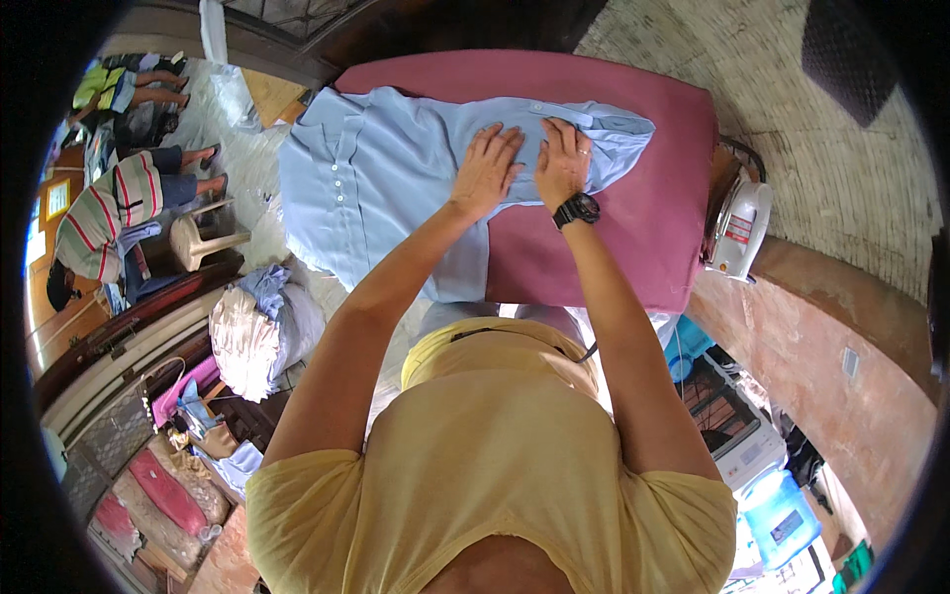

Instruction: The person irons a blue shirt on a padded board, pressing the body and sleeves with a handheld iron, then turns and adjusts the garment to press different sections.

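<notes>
A light blue button-up shirt (396, 148) lies spread over a padded ironing board (623, 247) with a dark pink cover. Its buttoned front hangs toward the left end, and some folds bunch up near the right. My left hand (487, 168) rests flat on the shirt, fingers stretched out. Beside it, my right hand (562, 163) presses on the cloth near the collar-like narrow end, its fingers extended and slightly bent. A black watch (576, 209) is on my right wrist. Neither hand grips the cloth visibly.
An iron (740, 230) stands at the board's right end, its cord beside it. Heaped clothes (252, 332) lie at the left, near a plastic stool (203, 233). Another person in a striped shirt (114, 213) is farther left. A blue water jug (777, 515) stands at lower right.
</notes>
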A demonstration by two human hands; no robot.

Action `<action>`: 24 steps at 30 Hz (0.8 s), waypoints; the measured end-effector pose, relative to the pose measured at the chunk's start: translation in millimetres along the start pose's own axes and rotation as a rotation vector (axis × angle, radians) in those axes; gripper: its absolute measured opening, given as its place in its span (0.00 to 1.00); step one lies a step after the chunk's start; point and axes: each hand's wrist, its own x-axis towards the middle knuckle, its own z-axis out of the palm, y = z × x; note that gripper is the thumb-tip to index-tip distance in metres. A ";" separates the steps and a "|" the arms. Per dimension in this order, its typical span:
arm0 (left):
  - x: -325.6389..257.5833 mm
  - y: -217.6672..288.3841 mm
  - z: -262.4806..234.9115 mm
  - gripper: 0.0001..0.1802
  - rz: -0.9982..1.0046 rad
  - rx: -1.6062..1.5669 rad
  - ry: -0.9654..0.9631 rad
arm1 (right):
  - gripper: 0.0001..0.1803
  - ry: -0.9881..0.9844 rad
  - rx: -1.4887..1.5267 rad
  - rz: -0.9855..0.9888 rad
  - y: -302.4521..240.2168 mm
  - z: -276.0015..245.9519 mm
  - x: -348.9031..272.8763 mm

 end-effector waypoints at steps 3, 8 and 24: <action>5.9 22.0 -11.3 0.30 0.031 0.128 -0.037 | 0.23 -0.075 -0.142 0.030 -3.3 -6.8 -6.5; 9.7 18.0 -7.0 0.31 0.067 0.096 -0.055 | 0.27 -0.061 0.038 0.055 0.1 -12.8 -16.6; 25.0 40.8 25.5 0.39 0.006 0.134 -0.071 | 0.36 0.063 -0.603 0.667 306.0 -258.7 -90.0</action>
